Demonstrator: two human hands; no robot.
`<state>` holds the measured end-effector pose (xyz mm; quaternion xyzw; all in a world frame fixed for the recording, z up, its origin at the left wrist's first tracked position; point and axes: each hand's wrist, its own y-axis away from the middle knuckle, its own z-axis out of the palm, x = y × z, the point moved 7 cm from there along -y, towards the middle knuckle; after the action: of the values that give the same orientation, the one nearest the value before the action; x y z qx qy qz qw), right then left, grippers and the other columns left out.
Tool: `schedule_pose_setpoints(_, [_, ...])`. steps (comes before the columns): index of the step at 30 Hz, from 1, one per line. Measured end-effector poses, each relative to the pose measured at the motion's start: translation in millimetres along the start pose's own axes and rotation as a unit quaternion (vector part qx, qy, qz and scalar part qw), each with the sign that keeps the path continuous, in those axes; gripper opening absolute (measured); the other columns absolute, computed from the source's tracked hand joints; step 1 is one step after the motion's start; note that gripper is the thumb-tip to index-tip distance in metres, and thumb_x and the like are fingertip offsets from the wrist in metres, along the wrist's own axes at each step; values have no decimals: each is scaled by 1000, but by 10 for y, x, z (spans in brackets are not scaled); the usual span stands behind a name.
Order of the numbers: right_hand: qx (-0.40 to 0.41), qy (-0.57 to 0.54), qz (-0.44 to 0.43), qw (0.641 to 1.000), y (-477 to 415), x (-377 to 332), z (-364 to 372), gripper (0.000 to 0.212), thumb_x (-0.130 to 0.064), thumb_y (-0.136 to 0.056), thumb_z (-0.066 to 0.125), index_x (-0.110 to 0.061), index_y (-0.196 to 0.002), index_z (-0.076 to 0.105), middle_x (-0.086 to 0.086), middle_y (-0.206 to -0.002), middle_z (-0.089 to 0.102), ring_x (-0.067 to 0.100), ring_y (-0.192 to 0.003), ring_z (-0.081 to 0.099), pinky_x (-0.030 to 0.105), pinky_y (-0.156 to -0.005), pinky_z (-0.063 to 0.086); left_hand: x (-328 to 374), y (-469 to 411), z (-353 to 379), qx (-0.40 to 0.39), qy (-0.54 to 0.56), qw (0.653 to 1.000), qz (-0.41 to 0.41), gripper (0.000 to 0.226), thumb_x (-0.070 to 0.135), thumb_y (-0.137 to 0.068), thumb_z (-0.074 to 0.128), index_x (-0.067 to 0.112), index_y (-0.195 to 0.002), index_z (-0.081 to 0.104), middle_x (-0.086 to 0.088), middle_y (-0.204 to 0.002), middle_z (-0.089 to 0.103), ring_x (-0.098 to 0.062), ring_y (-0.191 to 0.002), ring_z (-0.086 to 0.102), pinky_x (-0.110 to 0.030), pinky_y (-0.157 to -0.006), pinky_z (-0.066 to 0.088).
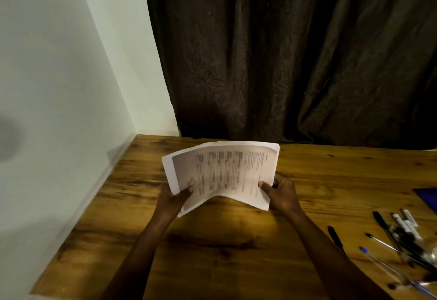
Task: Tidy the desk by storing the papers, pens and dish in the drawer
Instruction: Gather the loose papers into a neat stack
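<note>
A stack of printed papers (222, 172) is held upright above the wooden desk (236, 252), bowed in the middle. My left hand (176, 199) grips its lower left edge with the thumb on the front sheet. My right hand (281, 192) grips its lower right edge. Several pens (397, 233), black, blue and clear, lie scattered at the desk's right side. No dish and no drawer can be made out in this view.
A white wall (59, 110) runs along the desk's left edge. A dark brown curtain (283, 51) hangs behind the desk. A dark blue flat thing (426, 196) lies at the far right edge, cut off by the frame.
</note>
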<state>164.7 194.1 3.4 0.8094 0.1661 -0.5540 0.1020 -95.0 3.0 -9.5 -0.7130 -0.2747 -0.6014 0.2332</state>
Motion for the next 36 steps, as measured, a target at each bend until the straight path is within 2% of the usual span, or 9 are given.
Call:
schedule_pose_setpoints(5, [13, 4, 2, 1000, -8, 78, -59, 33, -7, -86, 70, -7, -118, 64, 7, -112, 69, 24, -102, 67, 36, -80, 58, -62, -1, -13, 15, 5, 1000, -20, 37, 9, -87, 70, 15, -123, 60, -6, -114, 67, -23, -104, 64, -37, -85, 54])
schedule_pose_setpoints(10, [72, -9, -23, 997, 51, -99, -194, 43, -13, -86, 71, -12, -124, 52, -5, -111, 59, 14, -102, 58, 12, -68, 48, -5, -14, 19, 23, 56, 996, -60, 36, 4, -86, 70, 13, -119, 59, 4, -101, 66, -14, -93, 64, -24, -72, 53])
schedule_pose_setpoints(13, [115, -60, 14, 991, 137, -100, -199, 69, -24, -81, 77, -14, -138, 38, -6, -116, 53, 14, -106, 53, 26, -81, 48, -56, 18, 94, 42, 128, 986, -96, 35, 1, -86, 68, 12, -118, 59, -3, -105, 68, -12, -91, 63, -24, -66, 52])
schedule_pose_setpoints(16, [51, -170, 84, 980, 231, 20, 49, 63, -31, -79, 78, -16, -131, 46, -1, -112, 65, 20, -104, 64, 37, -84, 56, -220, 111, 278, 20, 165, 974, -154, 30, 14, -89, 68, 1, -115, 60, -23, -102, 67, -27, -75, 62, -31, -54, 52])
schedule_pose_setpoints(20, [-105, -293, 144, 939, 394, 80, 467, 41, -28, -86, 72, -15, -122, 58, 11, -116, 70, 24, -100, 71, 45, -83, 60, -294, 322, 564, -10, 245, 953, -176, 24, 10, -89, 66, 10, -113, 62, -11, -105, 72, -32, -96, 66, -40, -74, 55])
schedule_pose_setpoints(23, [-77, -308, 125, 940, 416, 76, 459, 32, -11, -92, 63, -9, -124, 57, 13, -112, 68, 8, -71, 69, 25, -54, 56, -313, 456, 727, -36, 263, 945, -191, 36, 10, -86, 69, 11, -121, 60, -11, -112, 71, -31, -101, 66, -41, -80, 56])
schedule_pose_setpoints(25, [-50, -289, 120, 949, 398, 96, 372, 30, -7, -93, 61, -4, -123, 57, 15, -107, 66, 6, -65, 64, 19, -47, 49, -309, 478, 757, -50, 271, 940, -203, 44, 12, -83, 72, 11, -125, 59, -13, -119, 69, -32, -108, 64, -46, -92, 54])
schedule_pose_setpoints(31, [-16, -198, 100, 975, 288, 122, -51, 21, -6, -94, 59, -7, -115, 63, 11, -107, 72, 19, -87, 70, 21, -56, 55, -209, 387, 357, -16, 340, 912, -227, 37, 31, -92, 59, 11, -123, 56, -15, -128, 62, -25, -107, 64, -39, -80, 56])
schedule_pose_setpoints(36, [-85, -130, 94, 983, 291, 126, -263, 24, -7, -94, 60, -12, -117, 65, 4, -110, 73, 14, -88, 73, 25, -66, 59, 0, 397, 401, -143, 252, 925, -245, 57, 60, -88, 52, 15, -118, 68, -15, -118, 69, -36, -111, 64, -53, -96, 51])
